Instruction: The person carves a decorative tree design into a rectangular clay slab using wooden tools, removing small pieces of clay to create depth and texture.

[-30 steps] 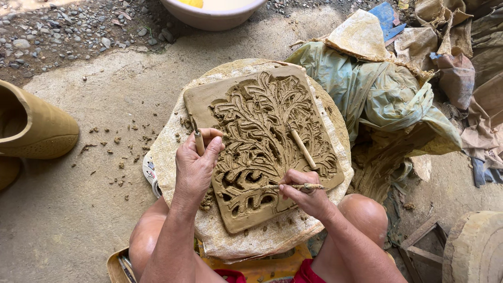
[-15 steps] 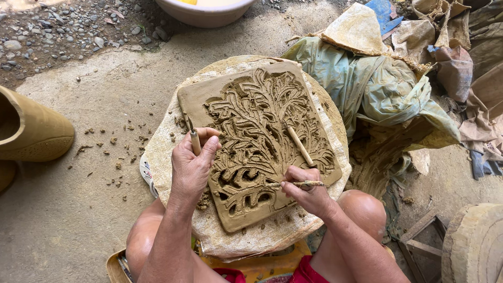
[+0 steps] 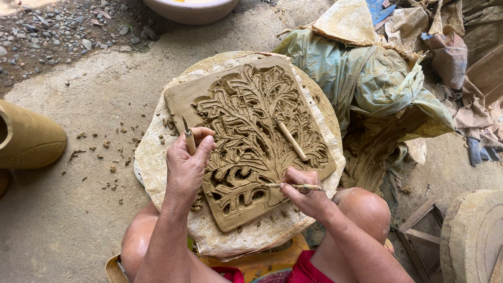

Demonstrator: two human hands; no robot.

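A square slab of wet clay (image 3: 182, 97), carved with a tree and leaf pattern, lies on a round cloth-covered board (image 3: 154, 157) above my knees. My left hand (image 3: 187, 163) rests on the slab's left edge and holds a small pointed carving tool (image 3: 187, 137) upright. My right hand (image 3: 306, 193) grips a thin clay-coated stick tool (image 3: 285, 185) whose tip touches the carving near the slab's lower right. Another wooden stick (image 3: 291, 140) lies loose on the carved leaves.
A pale basin (image 3: 191, 9) stands at the top. A tan boot (image 3: 29, 139) sits at the left. Crumpled plastic sheeting and bags (image 3: 367, 73) pile up at the right. Clay crumbs (image 3: 112, 167) litter the concrete floor, and a round wooden block (image 3: 471, 236) is at the lower right.
The view has shifted slightly. My right hand has moved the stick tool a little along the lower right of the carving. My left hand keeps its place.
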